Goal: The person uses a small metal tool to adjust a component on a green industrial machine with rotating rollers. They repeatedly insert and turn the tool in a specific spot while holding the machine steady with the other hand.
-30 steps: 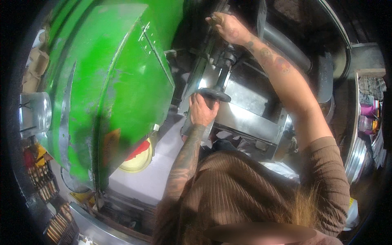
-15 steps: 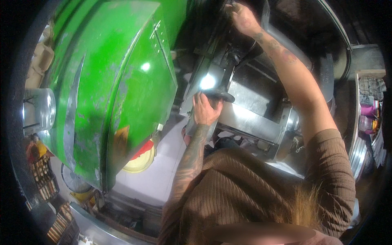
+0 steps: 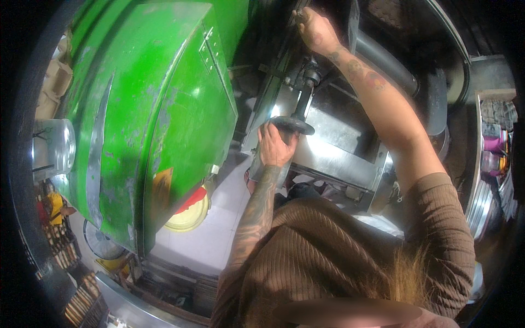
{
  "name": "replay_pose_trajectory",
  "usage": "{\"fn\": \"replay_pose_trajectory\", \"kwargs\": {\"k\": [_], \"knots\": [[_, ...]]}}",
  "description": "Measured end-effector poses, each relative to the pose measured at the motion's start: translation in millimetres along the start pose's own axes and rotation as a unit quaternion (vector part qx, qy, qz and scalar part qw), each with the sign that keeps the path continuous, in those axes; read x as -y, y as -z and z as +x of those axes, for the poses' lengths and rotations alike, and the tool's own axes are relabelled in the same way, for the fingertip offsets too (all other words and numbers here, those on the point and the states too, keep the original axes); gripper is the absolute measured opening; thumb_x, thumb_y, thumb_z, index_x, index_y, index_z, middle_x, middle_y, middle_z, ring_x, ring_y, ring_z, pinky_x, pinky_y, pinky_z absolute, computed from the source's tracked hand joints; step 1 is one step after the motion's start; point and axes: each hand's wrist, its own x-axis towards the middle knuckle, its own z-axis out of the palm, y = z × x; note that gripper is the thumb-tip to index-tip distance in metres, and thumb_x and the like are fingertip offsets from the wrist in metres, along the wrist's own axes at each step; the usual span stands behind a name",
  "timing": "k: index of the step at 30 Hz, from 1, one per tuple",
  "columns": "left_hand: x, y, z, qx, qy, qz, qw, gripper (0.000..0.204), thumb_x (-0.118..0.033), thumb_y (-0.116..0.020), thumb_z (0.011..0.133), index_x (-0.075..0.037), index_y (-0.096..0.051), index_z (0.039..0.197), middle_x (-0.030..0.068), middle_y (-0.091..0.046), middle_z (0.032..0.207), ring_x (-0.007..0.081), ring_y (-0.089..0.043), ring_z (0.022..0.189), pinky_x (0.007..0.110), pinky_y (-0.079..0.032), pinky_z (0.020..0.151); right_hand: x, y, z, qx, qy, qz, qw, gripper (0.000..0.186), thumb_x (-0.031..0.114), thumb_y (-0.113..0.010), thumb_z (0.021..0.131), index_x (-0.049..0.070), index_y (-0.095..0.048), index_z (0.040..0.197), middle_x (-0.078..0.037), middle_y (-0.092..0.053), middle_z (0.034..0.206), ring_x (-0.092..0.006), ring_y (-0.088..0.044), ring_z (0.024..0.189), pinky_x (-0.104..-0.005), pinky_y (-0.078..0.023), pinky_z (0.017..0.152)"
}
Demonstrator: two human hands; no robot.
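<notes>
The left hand [image 3: 276, 146] is closed on the near left rim of a black handwheel [image 3: 292, 124], fingers over the edge and thumb toward the underside; part of that rim is hidden behind the hand. The handwheel sits at the near end of a dark shaft [image 3: 303, 101], beside a bare metal machine frame [image 3: 338, 170]. The right hand [image 3: 316, 31] is clenched at the top of the view around a dark handle [image 3: 300, 16], whose full shape cannot be made out. The right forearm [image 3: 377, 90] crosses above the machinery and blocks sight of part of it, near a dark cylinder [image 3: 385, 61]. A scuffed green metal housing [image 3: 128, 126] occupies the left side, near the left hand but apart from it, and obstructs the floor beyond. Against its lower edge a yellow round container [image 3: 188, 220] with red material [image 3: 192, 201] shows on the pale floor [image 3: 219, 218]. Farther left are a clear jar [image 3: 57, 147] and wooden-handled tools [image 3: 81, 300]. A loaded shelf [image 3: 495, 142] stands along the right side.
</notes>
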Motion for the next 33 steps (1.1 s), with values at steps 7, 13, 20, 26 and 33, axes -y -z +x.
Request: {"fn": "replay_pose_trajectory", "kwargs": {"k": [7, 13, 20, 26, 33], "knots": [[1.2, -1.0, 0.8, -0.008, -0.012, 0.005, 1.000, 0.079, -0.050, -0.073, 0.088, 0.011, -0.049, 0.132, 0.0294, -0.056, 0.129, 0.0453, -0.054, 0.125, 0.059, -0.033, 0.119, -6.2, 12.9, 3.3, -0.025, 0.095, 0.038, 0.994, 0.021, 0.003, -0.059, 0.088, 0.000, -0.055, 0.108, -0.030, -0.066, 0.092, -0.0545, -0.064, 0.095, -0.0542, -0.052, 0.073], [0.1, 0.4, 1.7, -0.002, -0.004, 0.001, 1.000, 0.081, -0.051, -0.073, 0.088, 0.012, -0.048, 0.133, 0.0300, -0.056, 0.129, 0.0456, -0.053, 0.125, 0.059, -0.032, 0.120, -8.1, 14.7, 11.7, -0.020, 0.058, 0.070, 0.996, 0.025, 0.005, -0.057, 0.089, 0.001, -0.061, 0.113, -0.026, -0.067, 0.093, -0.0482, -0.068, 0.093, -0.0510, -0.053, 0.077], [-0.1, -0.9, 1.5, 0.017, 0.016, 0.012, 1.000, 0.084, -0.054, -0.071, 0.089, 0.014, -0.048, 0.132, 0.0324, -0.056, 0.131, 0.0463, -0.051, 0.131, 0.058, -0.027, 0.124, -26.4, 13.0, 20.1, -0.013, -0.023, 0.077, 0.997, 0.028, 0.017, -0.058, 0.095, 0.003, -0.063, 0.119, -0.023, -0.071, 0.103, -0.0413, -0.069, 0.101, -0.0485, -0.054, 0.085], [1.9, -9.9, -2.1, 0.024, 0.006, 0.022, 0.999, 0.085, -0.054, -0.069, 0.090, 0.016, -0.047, 0.131, 0.0336, -0.057, 0.129, 0.0483, -0.051, 0.130, 0.057, -0.027, 0.124, -9.4, -0.1, -21.5, -0.127, 0.003, 0.076, 0.989, 0.023, 0.018, -0.065, 0.093, 0.002, -0.063, 0.109, -0.026, -0.073, 0.103, -0.0470, -0.070, 0.100, -0.0505, -0.059, 0.086], [7.8, -9.8, -8.3, -0.031, -0.064, -0.086, 0.994, 0.081, -0.041, -0.073, 0.092, 0.011, -0.039, 0.144, 0.0319, -0.051, 0.135, 0.0495, -0.048, 0.130, 0.059, -0.033, 0.117, 47.7, 37.9, -211.7, -0.198, 0.121, 0.108, 0.967, 0.017, 0.023, -0.070, 0.096, 0.006, -0.067, 0.093, -0.013, -0.064, 0.095, -0.0354, -0.062, 0.093, -0.0438, -0.051, 0.084]]}}
